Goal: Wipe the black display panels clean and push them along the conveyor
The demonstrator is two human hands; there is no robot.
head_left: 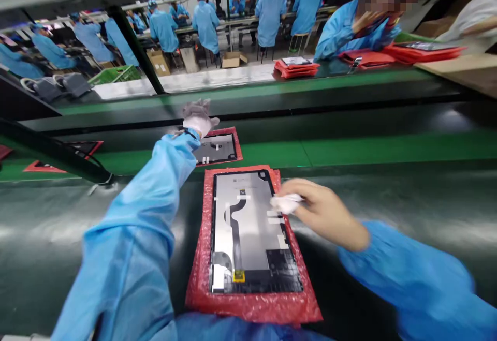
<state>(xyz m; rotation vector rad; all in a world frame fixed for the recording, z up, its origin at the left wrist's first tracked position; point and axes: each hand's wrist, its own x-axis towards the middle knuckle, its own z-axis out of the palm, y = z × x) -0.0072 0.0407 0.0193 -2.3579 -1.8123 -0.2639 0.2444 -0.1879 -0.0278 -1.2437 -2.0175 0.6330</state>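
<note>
A tablet display panel [254,232], its grey back up with a black ribbon cable, lies on red bubble-wrap sheets [254,307] right in front of me. My right hand [324,209], bare, pinches a crumpled white wipe [286,204] at the panel's upper right edge. Stretched far forward is my left hand [200,116], in a pale glove, its fingers apart and nothing seen in them. It is over the near side of the green belt, at the upper left of a second display panel [217,148] on red wrap, partly hidden by my sleeve.
A dark post [134,51] rises left of my arm. Another wrapped panel [64,157] lies on the belt at left. Red wrap stacks [297,68] stand across the line, near a co-worker in blue [341,33]. A green crate [116,74] sits behind the post.
</note>
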